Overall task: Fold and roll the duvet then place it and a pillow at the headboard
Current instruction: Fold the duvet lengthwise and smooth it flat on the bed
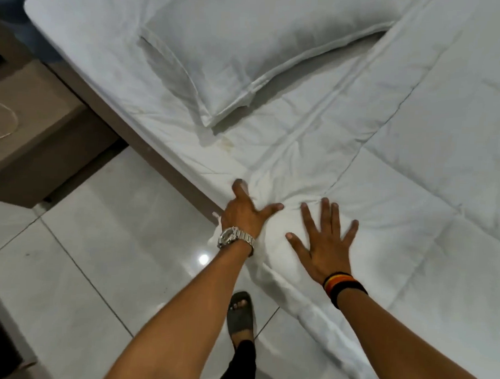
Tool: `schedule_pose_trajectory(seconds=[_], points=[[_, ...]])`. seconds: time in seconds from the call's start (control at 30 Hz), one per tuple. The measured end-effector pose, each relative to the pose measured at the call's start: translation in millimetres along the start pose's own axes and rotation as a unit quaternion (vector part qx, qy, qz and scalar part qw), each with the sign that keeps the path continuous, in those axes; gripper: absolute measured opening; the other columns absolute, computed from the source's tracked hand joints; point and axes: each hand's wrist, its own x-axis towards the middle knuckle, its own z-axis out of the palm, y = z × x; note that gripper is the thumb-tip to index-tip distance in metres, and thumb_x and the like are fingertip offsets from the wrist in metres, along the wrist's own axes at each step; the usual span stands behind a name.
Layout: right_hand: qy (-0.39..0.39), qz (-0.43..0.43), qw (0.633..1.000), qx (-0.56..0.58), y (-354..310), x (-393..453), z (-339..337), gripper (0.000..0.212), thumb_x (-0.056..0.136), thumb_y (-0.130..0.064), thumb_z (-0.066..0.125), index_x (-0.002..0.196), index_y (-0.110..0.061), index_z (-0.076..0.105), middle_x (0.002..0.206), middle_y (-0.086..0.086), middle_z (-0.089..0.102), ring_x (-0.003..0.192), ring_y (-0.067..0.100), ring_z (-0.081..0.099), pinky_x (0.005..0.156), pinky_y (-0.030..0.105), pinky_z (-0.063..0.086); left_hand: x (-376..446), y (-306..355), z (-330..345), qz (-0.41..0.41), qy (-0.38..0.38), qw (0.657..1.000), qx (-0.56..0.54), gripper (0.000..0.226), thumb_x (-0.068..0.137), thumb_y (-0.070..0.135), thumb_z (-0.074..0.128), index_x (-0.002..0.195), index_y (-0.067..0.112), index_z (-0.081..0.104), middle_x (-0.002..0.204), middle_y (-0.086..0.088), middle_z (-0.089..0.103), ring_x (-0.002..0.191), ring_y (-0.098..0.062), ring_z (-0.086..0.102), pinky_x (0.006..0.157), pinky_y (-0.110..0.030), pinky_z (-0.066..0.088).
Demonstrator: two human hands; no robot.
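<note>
A white quilted duvet (414, 155) lies spread flat over the bed, its near corner bunched at the mattress edge. My left hand (246, 210), with a metal watch on the wrist, presses on that bunched corner with fingers spread. My right hand (325, 243), with a striped wristband, lies flat and open on the duvet just to the right of it. A white pillow (248, 47) rests on the sheet at the upper left, beyond both hands and apart from them.
A brown bedside unit (38, 125) with a white cord on top stands left of the bed. Glossy white floor tiles (99, 255) run along the bed's side. My sandalled foot (240, 313) stands on them below my arms.
</note>
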Motion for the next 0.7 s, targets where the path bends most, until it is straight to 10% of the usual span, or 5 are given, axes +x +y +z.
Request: schedule_pose_trajectory(seconds=[0.2,0.4,0.53,0.7], points=[[0.075,0.003,0.996,0.048,-37,-11,0,0.075,0.1,-0.075,0.022,0.165,-0.039,0.008,0.175,0.005,-0.004,0.161,0.026,-0.005,0.122,0.067,-0.006,10,-37,-46,0.04,0.015,0.999,-0.001,0.1,0.047,0.091,0.074,0.122,0.039,0.034,0.078,0.012,0.058,0.073,-0.026,0.061,0.06,-0.035,0.051],[0.02,0.036,0.997,0.063,-17,-77,12,0.075,0.101,-0.073,0.011,0.165,-0.036,0.01,0.174,0.003,-0.005,0.161,0.026,-0.005,0.125,0.063,0.0,-2,-38,-28,-0.012,0.002,0.998,0.055,0.119,0.066,0.079,0.075,0.154,0.017,0.024,0.132,-0.024,0.064,0.115,-0.045,0.064,0.093,-0.052,0.053],[0.05,0.16,0.977,0.132,21,-137,7,0.069,0.103,-0.069,0.018,0.165,-0.04,0.01,0.174,0.002,-0.006,0.16,0.02,-0.011,0.125,0.059,-0.008,-50,-21,-2,0.131,0.059,0.978,0.15,0.101,0.094,0.072,0.047,0.166,0.015,0.003,0.17,-0.023,0.013,0.155,-0.043,0.016,0.122,-0.06,0.021],[0.113,0.357,0.908,0.187,99,-236,12,0.073,0.102,-0.066,0.033,0.165,-0.036,0.011,0.174,0.006,-0.013,0.159,0.023,-0.016,0.123,0.06,-0.011,-131,9,66,0.299,-0.066,0.929,0.21,0.088,0.102,0.064,0.036,0.166,0.017,0.0,0.173,-0.015,-0.005,0.16,-0.033,-0.006,0.128,-0.05,0.003]])
